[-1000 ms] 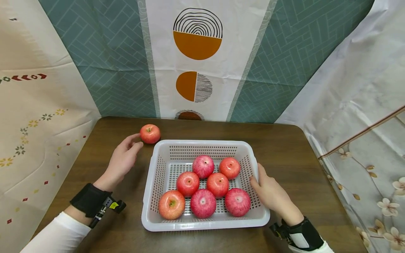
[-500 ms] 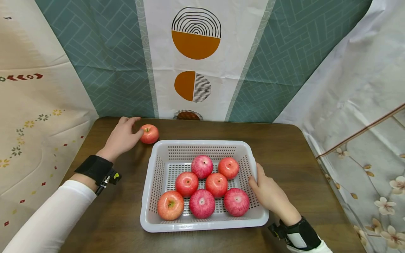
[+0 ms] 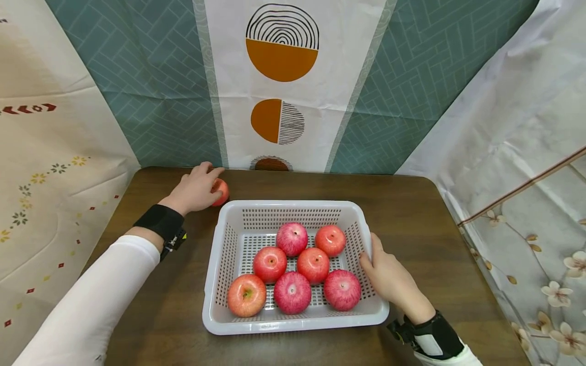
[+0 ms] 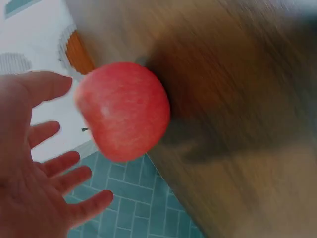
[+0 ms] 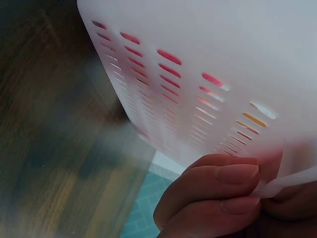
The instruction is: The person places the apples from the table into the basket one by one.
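Note:
At the back left of the table, a red apple (image 3: 223,192) is partly hidden behind my left hand (image 3: 194,189). The left wrist view shows that apple (image 4: 126,113) with the left thumb and spread fingers apart from it. My right hand (image 3: 394,278) grips the right rim of a white plastic basket (image 3: 297,325), thumb on the inside. Curled right fingers (image 5: 213,196) show under the basket's rim in the right wrist view. Inside the basket lie several apples, among them a paler one (image 3: 246,295) at front left and a pinkish one (image 3: 292,239) at the back.
A brown wooden table (image 3: 151,325) carries the basket and the loose apple. Behind it hangs a green and white patterned cloth (image 3: 151,101), close to the table's back edge. Light cloths hang at both sides.
My left hand has moved to the right and back, from the apple's left side to over and behind it. The right hand keeps its grip on the basket, which stays in place.

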Motion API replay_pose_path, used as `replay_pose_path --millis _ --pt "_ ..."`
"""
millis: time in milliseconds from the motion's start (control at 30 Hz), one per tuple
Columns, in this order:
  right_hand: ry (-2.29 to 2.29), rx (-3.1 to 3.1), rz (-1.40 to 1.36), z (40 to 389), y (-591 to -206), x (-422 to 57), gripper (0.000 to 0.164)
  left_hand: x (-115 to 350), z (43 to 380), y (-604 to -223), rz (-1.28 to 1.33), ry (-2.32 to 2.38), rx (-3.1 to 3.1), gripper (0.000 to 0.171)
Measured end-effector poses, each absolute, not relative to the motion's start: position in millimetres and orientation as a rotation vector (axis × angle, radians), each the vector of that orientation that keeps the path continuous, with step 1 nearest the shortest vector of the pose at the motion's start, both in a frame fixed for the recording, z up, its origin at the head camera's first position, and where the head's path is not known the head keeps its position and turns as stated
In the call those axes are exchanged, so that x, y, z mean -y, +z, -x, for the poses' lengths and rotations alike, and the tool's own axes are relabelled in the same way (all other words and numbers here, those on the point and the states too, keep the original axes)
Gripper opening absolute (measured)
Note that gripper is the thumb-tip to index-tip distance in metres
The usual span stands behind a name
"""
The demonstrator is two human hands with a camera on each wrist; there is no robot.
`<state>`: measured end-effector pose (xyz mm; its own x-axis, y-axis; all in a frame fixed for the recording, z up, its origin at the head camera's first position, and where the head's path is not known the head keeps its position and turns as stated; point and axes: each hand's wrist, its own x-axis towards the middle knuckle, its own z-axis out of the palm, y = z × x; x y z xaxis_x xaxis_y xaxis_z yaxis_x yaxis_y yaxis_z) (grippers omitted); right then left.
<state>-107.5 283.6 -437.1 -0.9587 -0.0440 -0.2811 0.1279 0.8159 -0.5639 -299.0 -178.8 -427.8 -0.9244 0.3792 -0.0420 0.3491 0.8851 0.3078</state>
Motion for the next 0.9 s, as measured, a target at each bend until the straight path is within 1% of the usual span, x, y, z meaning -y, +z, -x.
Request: replay_pose_path --millis 233,667,767,900 --pt "-0.864 -2.724 -0.072 109.1 -436.5 -287.3 0.072 158.5 309.6 -429.3 -0.657 0.331 -2.885 0.071" --pt "-0.87 -2.717 -0.075 112.6 -438.1 -286.4 0.072 163.4 315.3 -435.4 -0.56 0.332 -2.864 0.081" --pt "-0.869 -2.718 -0.079 112.1 -438.3 -285.8 0.072 165.9 315.7 -437.2 -0.543 0.344 -2.873 0.081" --pt "-0.864 -2.723 -0.083 111.6 -437.7 -284.5 0.071 166.7 314.6 -439.5 -0.533 0.35 -2.876 0.076"
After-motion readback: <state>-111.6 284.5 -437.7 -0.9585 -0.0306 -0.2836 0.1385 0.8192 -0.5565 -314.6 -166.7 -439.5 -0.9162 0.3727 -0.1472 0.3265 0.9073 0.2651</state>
